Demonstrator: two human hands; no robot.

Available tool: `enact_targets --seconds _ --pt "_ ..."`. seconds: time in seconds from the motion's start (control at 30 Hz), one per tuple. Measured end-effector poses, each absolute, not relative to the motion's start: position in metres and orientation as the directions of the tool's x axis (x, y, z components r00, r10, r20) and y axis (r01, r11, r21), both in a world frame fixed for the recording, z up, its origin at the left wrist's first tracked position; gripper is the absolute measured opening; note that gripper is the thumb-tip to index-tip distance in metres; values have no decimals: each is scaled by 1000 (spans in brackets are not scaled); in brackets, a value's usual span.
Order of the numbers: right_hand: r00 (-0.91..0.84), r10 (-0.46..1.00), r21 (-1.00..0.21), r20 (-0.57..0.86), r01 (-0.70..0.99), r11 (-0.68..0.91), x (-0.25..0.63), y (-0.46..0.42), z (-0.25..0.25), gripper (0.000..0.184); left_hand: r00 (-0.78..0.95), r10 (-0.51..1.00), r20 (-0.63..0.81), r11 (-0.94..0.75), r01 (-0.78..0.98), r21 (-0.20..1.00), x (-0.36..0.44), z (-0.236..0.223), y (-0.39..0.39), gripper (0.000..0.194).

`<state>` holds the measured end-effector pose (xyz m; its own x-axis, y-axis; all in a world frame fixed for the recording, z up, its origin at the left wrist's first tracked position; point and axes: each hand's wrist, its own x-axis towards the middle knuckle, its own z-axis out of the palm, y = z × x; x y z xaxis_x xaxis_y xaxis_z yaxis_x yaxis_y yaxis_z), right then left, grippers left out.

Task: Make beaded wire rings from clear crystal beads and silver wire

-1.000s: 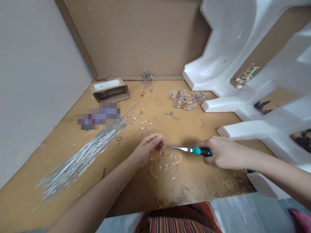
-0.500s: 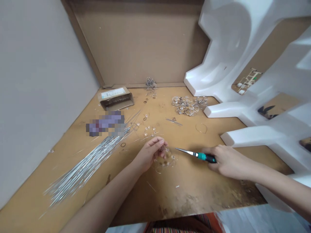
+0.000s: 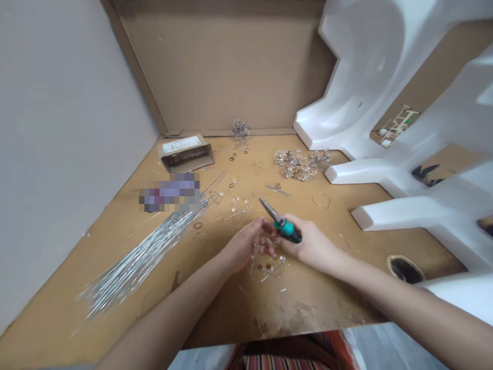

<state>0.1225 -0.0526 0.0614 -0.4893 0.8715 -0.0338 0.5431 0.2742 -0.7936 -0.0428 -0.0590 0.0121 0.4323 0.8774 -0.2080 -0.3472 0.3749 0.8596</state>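
Well clear of the bench edge (image 3: 292,329), both hands (image 3: 246,245) (image 3: 311,241) meet over wire loops (image 3: 265,270)

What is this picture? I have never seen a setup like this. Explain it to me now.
This picture comes from a camera worn on a person's head, looking forward and down, so the two bare arms are the wearer's own. The left hand holds a clear-beaded loop of thin silver wire. The right hand grasps needle-nose pliers with a teal and black handle. On the tan wooden board lie a long bundle of straight silver wires, a tangled heap of beaded wire loops and a small brown cardboard box. White moulded foam packaging stands at the right.
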Motion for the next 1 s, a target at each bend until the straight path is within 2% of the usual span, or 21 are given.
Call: enact_targets --seconds 0.13,0.23,0.37,0.47,0.57,0.7,0.83,1.0 --pt "-512 858 -785 -45 549 286 114 -54 56 13 432 869 -243 394 -304 868 -42 8 -58 43" --pt "-495 868 -838 -30 487 248 118 -51 55 9 430 883 -187 333 -295 896 -43 8 -59 36" --pt "-387 922 -934 -15 335 125 134 -46 57 11 405 908 -109 218 -232 948 -44 12 -64 27" --pt "-326 944 -968 -51 250 34 146 -45 56 17 366 925 -97 193 -235 953 -42 16 -66 18" --pt "-317 947 -955 -51 292 47 151 -49 53 17 327 937 -126 193 -180 965 -38 16 -66 20" --pt "-320 947 -905 13 399 147 150 -54 52 13 283 949 -143 198 -178 964 -34 15 -67 19" --pt "-352 935 -881 49 426 207 149 -57 53 10 290 948 -132 177 -136 975 -33 15 -69 20" --pt "-361 931 -862 57 453 228 147 -59 53 10 323 938 -128 183 -146 972 -30 17 -71 12"
